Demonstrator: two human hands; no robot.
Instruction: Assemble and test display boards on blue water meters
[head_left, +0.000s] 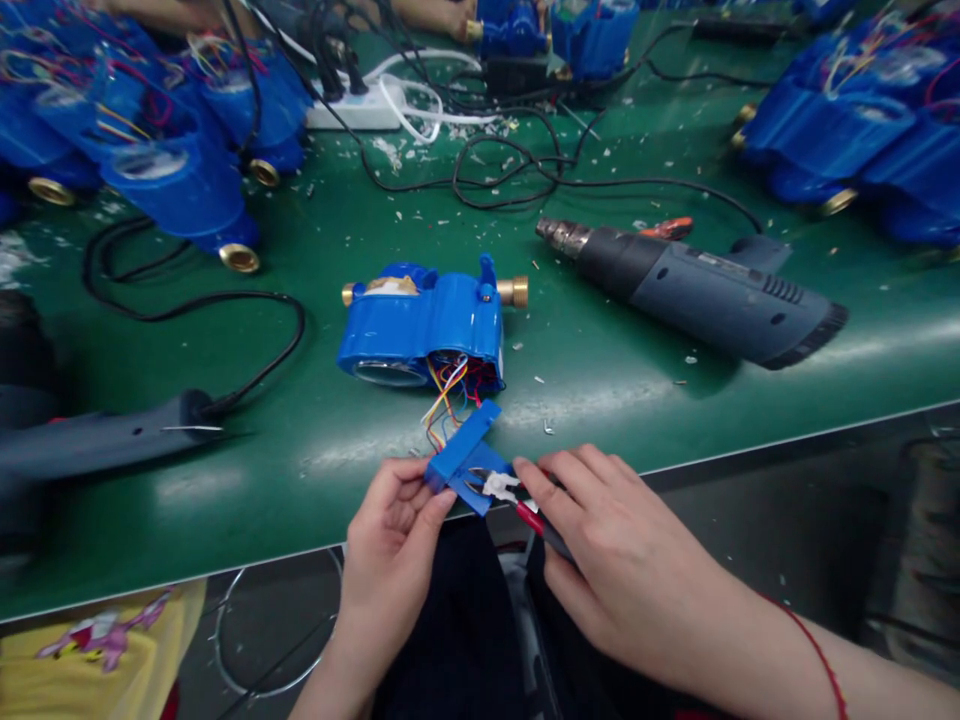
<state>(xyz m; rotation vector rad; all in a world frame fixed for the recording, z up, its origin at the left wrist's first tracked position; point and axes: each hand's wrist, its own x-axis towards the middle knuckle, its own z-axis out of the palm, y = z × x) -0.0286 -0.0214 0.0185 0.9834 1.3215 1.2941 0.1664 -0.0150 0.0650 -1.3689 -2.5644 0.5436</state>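
Note:
My left hand [397, 520] pinches a blue plastic piece [463, 445] between thumb and fingers at the table's front edge. My right hand [600, 530] is closed around pliers [534, 516] with red and dark handles. The jaws of the pliers reach to the blue piece; whether they bite into it I cannot tell. Just beyond lies a blue water meter [427, 325] on its side, brass threaded ends to left and right. Several coloured wires [444, 395] run from its open compartment down toward the blue piece.
A heat gun [697, 285] lies to the right, with an orange-handled tool [667, 229] behind it. Another dark tool [127, 435] with a cord is at left. Blue meters [172, 185] crowd both back corners. Cables and a power strip [356, 108] lie at the back, near another person's arm [435, 15].

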